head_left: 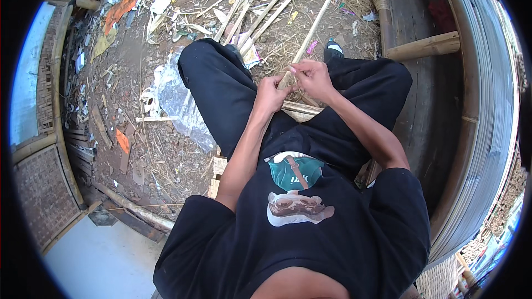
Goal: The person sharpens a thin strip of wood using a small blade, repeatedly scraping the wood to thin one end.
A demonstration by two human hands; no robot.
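Observation:
A long pale bamboo strip (316,25) slants from between my knees out toward the upper right, over the littered ground. Near its close end, my left hand (270,95) is wrapped round the strip. Just to the right, my right hand (313,79) is closed, its thumb and fingertips pinching the strip a little farther along. Whether anything small sits between those fingers is hidden. Below the hands, a light wooden piece (302,109) shows between my legs.
Several split bamboo strips (266,16) lie beyond my left knee. Clear plastic sheeting (176,97) is beside my left leg. A bamboo-framed wooden bench (424,105) runs along the right. Orange scraps (127,3) litter the ground, and a woven panel (47,185) stands far left.

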